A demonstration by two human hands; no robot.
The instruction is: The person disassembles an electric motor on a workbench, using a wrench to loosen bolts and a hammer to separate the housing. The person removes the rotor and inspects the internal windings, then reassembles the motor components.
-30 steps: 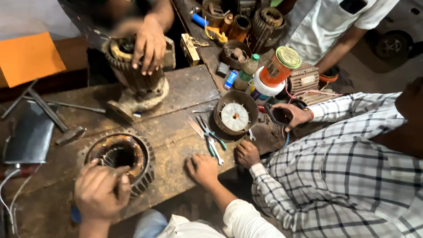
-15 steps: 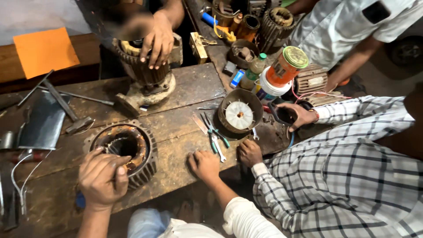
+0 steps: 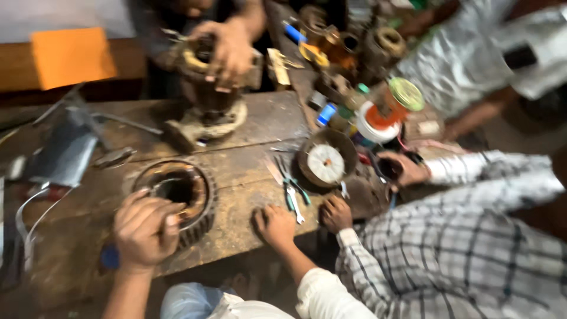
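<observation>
My left hand (image 3: 144, 233) curls over the near rim of a round motor stator (image 3: 186, 183) with copper windings, which lies on the worn wooden bench (image 3: 248, 165). A blue handle (image 3: 109, 257) shows just under that hand; whether the hand holds it is unclear. My right hand (image 3: 274, 225), in a white sleeve, rests with spread fingers on the bench's front edge and holds nothing. Green-handled pliers (image 3: 293, 195) lie just to its right. The whole view is motion-blurred.
A person in a checked shirt has one hand (image 3: 336, 212) on the bench edge and another (image 3: 407, 168) by a round dial part (image 3: 326, 162). Another person's hand (image 3: 230, 50) grips a motor body (image 3: 207, 106) at the back. Spools, coils and tools crowd the back right.
The view has swung and blurred. My left hand has stayed on the stator's near rim, and my right hand has stayed on the bench edge. The far person's hand is still on the motor.
</observation>
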